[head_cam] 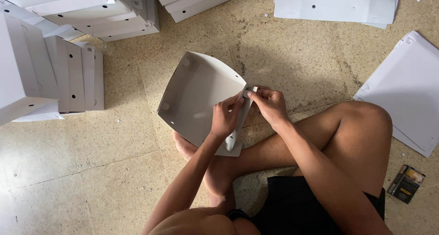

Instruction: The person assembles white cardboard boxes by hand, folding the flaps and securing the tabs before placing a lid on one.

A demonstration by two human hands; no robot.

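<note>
White card box (196, 97), half folded, rests over the floor (297, 61) by the crossed legs, left hand (225, 117) and right hand (270, 103) both with fingers pinched shut on its near corner flap.

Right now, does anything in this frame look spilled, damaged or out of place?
Small white paper dots lie scattered over the floor. A small dark packet sits alone by the knee. The half-folded white box in both hands looks undamaged.
</note>
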